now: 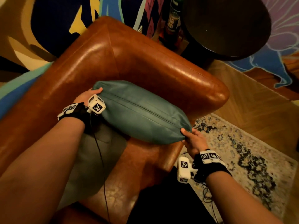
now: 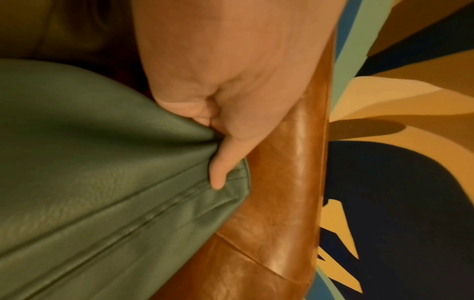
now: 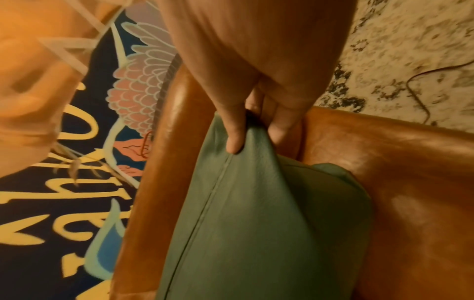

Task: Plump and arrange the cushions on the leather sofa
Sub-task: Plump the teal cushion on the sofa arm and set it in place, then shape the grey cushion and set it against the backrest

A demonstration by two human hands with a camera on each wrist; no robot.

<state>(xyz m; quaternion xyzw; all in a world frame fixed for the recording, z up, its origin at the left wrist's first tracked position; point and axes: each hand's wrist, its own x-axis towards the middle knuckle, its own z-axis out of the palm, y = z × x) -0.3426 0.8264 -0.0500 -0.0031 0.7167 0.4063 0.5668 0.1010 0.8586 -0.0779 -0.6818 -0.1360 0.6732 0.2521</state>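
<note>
A teal leather cushion (image 1: 140, 112) is held over the corner of the brown leather sofa (image 1: 145, 62), its seam facing up. My left hand (image 1: 88, 96) grips its far left corner, thumb on top; in the left wrist view that hand (image 2: 218, 130) pinches the cushion (image 2: 102, 182) at the corner. My right hand (image 1: 192, 139) grips the near right corner, and the right wrist view shows this hand (image 3: 246, 130) with thumb and fingers pinching the cushion (image 3: 243, 223). A second grey-green cushion (image 1: 90, 159) lies on the seat under my left forearm.
A dark round side table (image 1: 226, 28) with a green bottle (image 1: 174, 18) beside it stands behind the sofa arm. A patterned rug (image 1: 242, 151) with a thin cable (image 1: 208, 196) covers the wooden floor at right. A painted mural wall (image 1: 56, 21) is behind the sofa.
</note>
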